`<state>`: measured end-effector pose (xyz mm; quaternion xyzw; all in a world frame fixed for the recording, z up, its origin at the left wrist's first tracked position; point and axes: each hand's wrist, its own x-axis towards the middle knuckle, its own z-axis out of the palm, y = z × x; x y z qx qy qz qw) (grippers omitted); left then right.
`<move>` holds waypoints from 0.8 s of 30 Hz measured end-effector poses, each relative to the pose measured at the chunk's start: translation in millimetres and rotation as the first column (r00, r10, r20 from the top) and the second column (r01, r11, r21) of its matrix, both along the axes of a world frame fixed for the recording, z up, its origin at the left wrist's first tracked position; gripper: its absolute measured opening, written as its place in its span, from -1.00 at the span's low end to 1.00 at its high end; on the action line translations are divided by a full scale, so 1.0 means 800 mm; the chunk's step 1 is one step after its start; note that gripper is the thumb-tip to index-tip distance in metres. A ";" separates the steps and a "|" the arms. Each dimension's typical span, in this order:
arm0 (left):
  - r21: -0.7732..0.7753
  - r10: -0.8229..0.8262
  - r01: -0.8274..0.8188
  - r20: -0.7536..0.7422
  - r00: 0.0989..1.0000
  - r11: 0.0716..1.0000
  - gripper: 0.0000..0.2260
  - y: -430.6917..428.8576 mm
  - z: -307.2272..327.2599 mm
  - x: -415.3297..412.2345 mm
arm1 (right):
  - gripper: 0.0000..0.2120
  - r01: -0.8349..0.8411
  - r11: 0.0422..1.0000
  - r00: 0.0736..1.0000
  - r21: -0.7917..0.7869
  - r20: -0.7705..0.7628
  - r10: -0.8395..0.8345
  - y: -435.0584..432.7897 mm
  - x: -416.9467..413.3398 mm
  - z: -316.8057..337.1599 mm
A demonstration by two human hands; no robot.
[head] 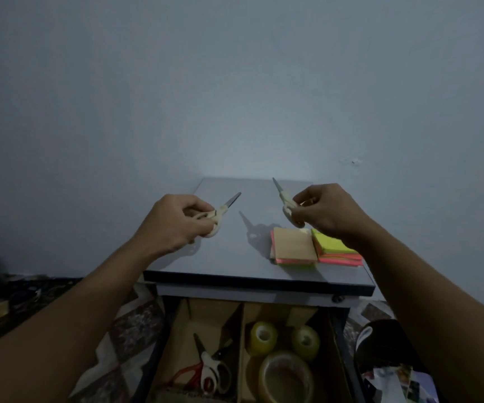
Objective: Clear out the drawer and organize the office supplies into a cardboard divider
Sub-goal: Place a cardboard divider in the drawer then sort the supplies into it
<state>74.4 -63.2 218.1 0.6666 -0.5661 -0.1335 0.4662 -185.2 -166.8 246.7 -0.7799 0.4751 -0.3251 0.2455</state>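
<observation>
My left hand (173, 225) grips a pair of cream-handled scissors (223, 209) above the small grey table (235, 266), blades pointing up and right. My right hand (326, 212) pinches a second cream pair of scissors (284, 199), blades pointing up and left. Two stacks of sticky notes (294, 247), one tan-topped and one yellow-green (335, 245), lie on the table under my right hand. Below the table the cardboard divider (242, 330) in the open drawer holds red and white scissors (210, 370) on its left side and three tape rolls (285, 373) on its right.
A blank wall stands right behind the table. A patterned rug (127, 327) covers the floor at the left, with dark clutter (11, 303) further left. A dark bag with papers (392, 367) sits at the lower right beside the drawer.
</observation>
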 end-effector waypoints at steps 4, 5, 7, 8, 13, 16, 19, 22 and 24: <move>0.013 0.001 0.000 -0.068 0.998 1.000 -0.83 0.067 -0.022 -0.003 | -0.81 -0.042 0.999 0.997 0.003 0.062 0.042 0.057 -0.002 -0.016; 0.020 -0.003 0.004 -0.085 0.996 1.000 -0.84 0.083 -0.031 -0.005 | -0.82 -0.051 0.999 0.996 0.005 0.074 0.051 0.069 -0.003 -0.020; 0.035 -0.006 0.011 -0.144 0.989 0.999 -0.84 0.112 -0.050 -0.009 | -0.85 -0.060 0.998 0.995 0.003 0.078 0.059 0.091 -0.006 -0.030; 0.045 -0.010 0.017 -0.171 0.985 0.999 -0.83 0.125 -0.060 -0.011 | -0.86 -0.055 0.998 0.995 0.003 0.080 0.055 0.099 -0.008 -0.036; 0.163 -0.012 0.033 -0.130 0.991 0.986 -0.80 0.177 -0.115 -0.015 | -0.84 -0.090 0.995 0.989 0.032 0.120 0.086 0.131 -0.019 -0.070; 0.278 -0.007 0.027 -0.070 0.998 0.960 -0.81 0.183 -0.140 -0.020 | -0.77 -0.111 0.991 0.989 0.070 0.101 0.104 0.143 -0.024 -0.087; 0.360 -0.026 0.039 -0.040 0.999 0.932 -0.80 0.164 -0.157 -0.027 | -0.79 -0.144 0.986 0.987 0.090 0.086 0.136 0.152 -0.027 -0.102; 0.421 -0.064 0.016 0.100 0.993 0.907 -0.85 0.130 -0.170 -0.037 | -0.82 -0.141 0.983 0.989 0.119 0.065 0.134 0.158 -0.030 -0.115; 0.465 -0.096 -0.004 0.191 0.977 0.885 -0.82 0.108 -0.177 -0.043 | -0.81 -0.138 0.981 0.990 0.139 0.058 0.131 0.163 -0.032 -0.121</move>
